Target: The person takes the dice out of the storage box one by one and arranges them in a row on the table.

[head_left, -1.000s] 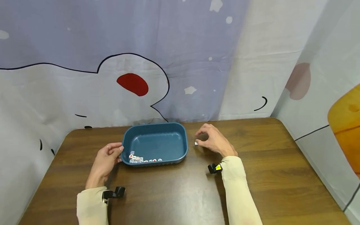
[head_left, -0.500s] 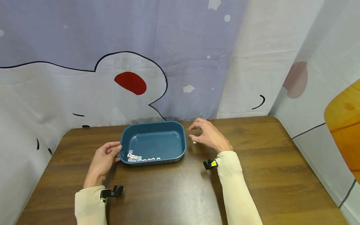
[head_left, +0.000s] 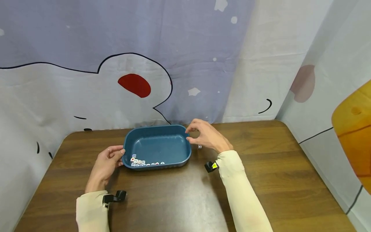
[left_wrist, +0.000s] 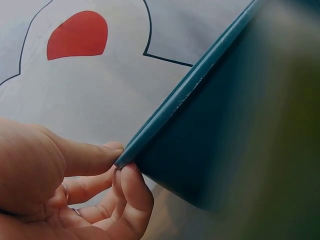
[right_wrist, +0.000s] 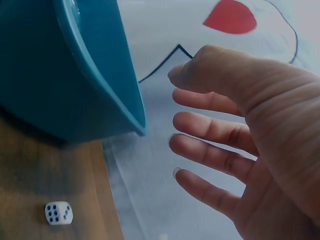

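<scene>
Head cam high, facing down, wrist cams close (share tray (head_left: 157, 146))

The left hand (head_left: 105, 164) has thumb and fingertips curled in a pinch, forearm low. The right hand (head_left: 206, 137) is raised, fingers loosely spread, holding nothing.

Both arms wear long cream sleeves (head_left: 243, 196) reaching the wrists. Each wrist carries a small black clip-on camera (head_left: 114, 197); the right unit (head_left: 211, 166) bears a yellow marking
</scene>
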